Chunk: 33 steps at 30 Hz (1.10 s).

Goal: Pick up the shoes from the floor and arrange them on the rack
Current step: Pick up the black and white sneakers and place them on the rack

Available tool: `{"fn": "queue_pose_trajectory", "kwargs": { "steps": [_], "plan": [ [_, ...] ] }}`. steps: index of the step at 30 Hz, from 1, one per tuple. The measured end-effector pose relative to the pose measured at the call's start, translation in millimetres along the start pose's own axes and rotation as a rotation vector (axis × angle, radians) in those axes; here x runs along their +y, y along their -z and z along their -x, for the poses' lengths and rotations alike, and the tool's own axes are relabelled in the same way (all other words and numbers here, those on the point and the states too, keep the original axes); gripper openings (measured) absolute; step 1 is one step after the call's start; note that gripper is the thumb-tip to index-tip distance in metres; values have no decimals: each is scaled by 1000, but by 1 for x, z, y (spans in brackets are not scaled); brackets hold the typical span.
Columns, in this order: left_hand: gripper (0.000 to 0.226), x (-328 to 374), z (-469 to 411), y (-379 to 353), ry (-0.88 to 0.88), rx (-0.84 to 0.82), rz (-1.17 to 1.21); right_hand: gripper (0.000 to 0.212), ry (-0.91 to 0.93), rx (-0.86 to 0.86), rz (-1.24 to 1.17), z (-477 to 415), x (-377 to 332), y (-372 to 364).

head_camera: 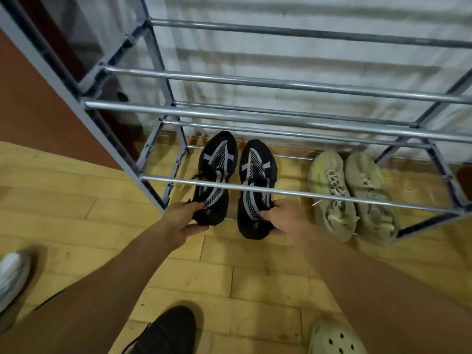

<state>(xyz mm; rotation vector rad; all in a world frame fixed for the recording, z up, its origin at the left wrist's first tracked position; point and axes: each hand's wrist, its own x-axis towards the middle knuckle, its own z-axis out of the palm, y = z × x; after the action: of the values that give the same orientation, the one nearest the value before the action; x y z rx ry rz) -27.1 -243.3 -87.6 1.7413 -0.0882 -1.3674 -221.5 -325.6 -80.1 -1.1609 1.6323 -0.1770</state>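
You had the two black sneakers [236, 185] side by side on the rack's [281, 85] lowest tier, toes toward 12 o'clock. Your left hand [185, 219] gripped the left heel; your right hand [283, 217] gripped the right heel. A pale green pair [353, 194] sat at 3 o'clock. A black shoe [168, 330] lay on the floor [76, 200] at 6 o'clock.

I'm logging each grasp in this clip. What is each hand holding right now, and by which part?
Left hand grips the left black sneaker at its heel; right hand grips the right black sneaker at its heel.
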Motion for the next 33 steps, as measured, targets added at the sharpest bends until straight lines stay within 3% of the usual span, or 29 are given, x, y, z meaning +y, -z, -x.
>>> {"fn": "queue_pose_trajectory", "kwargs": {
  "steps": [6,10,13,16,19,23,28,33],
  "plan": [
    [32,6,-28,-8,-11,45,-64,22,-68,-20,-182,-27,-15,-16],
    [28,0,-35,-3,-11,98,-101,39,1,-22,-31,-33,-9,-26],
    [19,-3,-31,-2,-39,118,-96,41,74,-9,46,-30,-4,-24],
    [26,-7,-18,-1,-57,121,-119,41,92,-18,78,-17,-1,-18],
    [42,-12,6,8,-68,87,-159,41,119,-59,176,9,-3,-12],
    [42,-14,51,31,-97,32,-190,55,193,-74,278,57,-11,-13],
    [37,-26,129,73,-167,-71,-321,33,307,-115,470,139,-19,-29],
    [29,-51,200,126,-215,-117,-477,29,301,-141,393,215,-15,-59]
  ]
}}
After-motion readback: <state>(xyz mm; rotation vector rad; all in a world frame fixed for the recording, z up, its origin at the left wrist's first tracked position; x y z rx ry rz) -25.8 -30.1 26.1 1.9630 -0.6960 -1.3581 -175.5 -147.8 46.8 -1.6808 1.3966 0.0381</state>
